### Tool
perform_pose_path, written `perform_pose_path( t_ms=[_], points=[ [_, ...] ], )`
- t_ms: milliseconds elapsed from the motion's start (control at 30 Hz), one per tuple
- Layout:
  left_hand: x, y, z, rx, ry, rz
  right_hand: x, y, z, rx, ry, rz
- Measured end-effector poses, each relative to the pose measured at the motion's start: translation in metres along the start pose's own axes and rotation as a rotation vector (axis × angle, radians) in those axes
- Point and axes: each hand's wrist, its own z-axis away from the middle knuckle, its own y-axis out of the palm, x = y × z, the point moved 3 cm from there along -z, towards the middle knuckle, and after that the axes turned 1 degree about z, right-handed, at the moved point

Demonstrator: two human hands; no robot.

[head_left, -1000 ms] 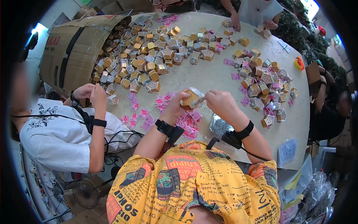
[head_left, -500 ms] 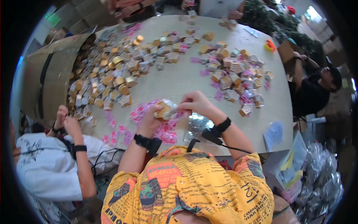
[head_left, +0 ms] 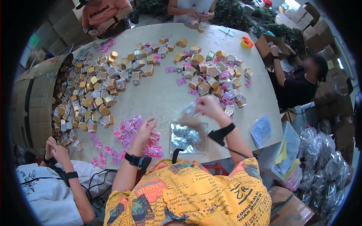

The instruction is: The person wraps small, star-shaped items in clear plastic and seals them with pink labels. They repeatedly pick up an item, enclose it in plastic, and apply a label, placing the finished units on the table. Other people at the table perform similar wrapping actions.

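The left hand (head_left: 145, 132) lies low over the scatter of pink labels (head_left: 130, 130) at the near edge of the round table (head_left: 162, 98), fingers loosely spread and curled a little, the tips touching or just above the labels; it grips nothing that can be seen. The right hand (head_left: 207, 107) is raised further out over the table, fingers drawn together in a pinch on something small and pale (head_left: 189, 110). That thing is blurred, so it may be a little clear bag or a small box; the view does not settle it. Just below the right hand, between the two forearms, a shallow clear tray of silvery glitter bits (head_left: 188, 136) rests on the table near the person's chest.

To the right hand's far side sits a heap of small patterned gift boxes with gold lids (head_left: 213, 77), with more pink labels among them. A larger heap of the same boxes (head_left: 94, 94) spreads across the left of the table, running up to a big open cardboard carton (head_left: 34, 109). Another person's hands (head_left: 52, 148) work at the table edge on the left.
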Motion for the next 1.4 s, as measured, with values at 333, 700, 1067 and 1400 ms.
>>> perform_pose_path(
  t_ms=[333,700,1067,1400],
  points=[
    [0.054,-0.071,0.018,-0.268,0.305,-1.015,-0.004,-0.084,-0.032,-0.568,-0.212,0.510],
    [0.129,-0.104,0.059,-0.616,-0.086,-0.804,-0.051,0.133,0.056,0.455,-0.343,0.516],
    [0.126,-0.057,0.024,-0.692,0.030,-0.713,-0.071,0.132,0.056,0.289,-0.445,0.561],
    [0.138,-0.093,0.042,-0.850,0.303,-0.632,-0.087,0.146,0.065,0.266,-0.497,0.681]
  ],
)
